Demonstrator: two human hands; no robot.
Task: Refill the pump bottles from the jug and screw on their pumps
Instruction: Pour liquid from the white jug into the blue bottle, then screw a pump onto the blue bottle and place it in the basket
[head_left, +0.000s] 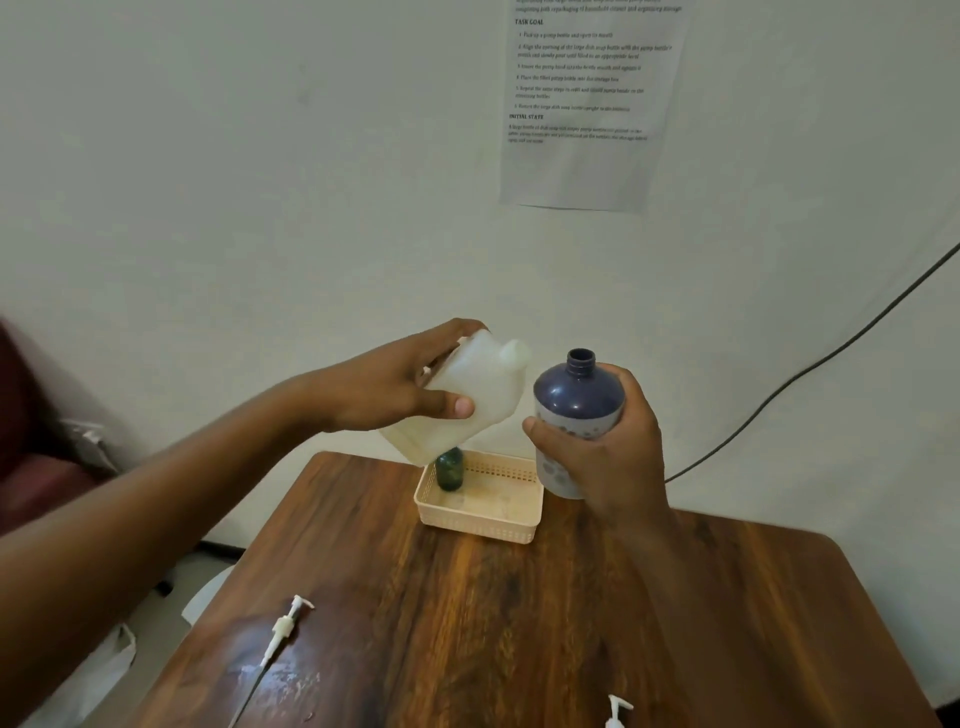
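My left hand (400, 384) grips a translucent white jug (483, 395), held in the air and tilted with its neck up and to the right. My right hand (602, 452) grips a dark blue pump bottle (576, 395) around its lower body; its mouth is open and sits just right of the jug's neck, a small gap between them. A small dark green bottle (449, 470) stands in the far left corner of a beige basket (483, 519). One white pump (285, 626) lies on the table at the near left. A second pump (615, 712) shows at the bottom edge.
The wooden table (519, 623) has a wet smear near the left pump. A printed sheet (587, 104) is taped to the wall behind. A black cable (810, 364) runs down the wall on the right. A dark red seat (31, 467) is at the left.
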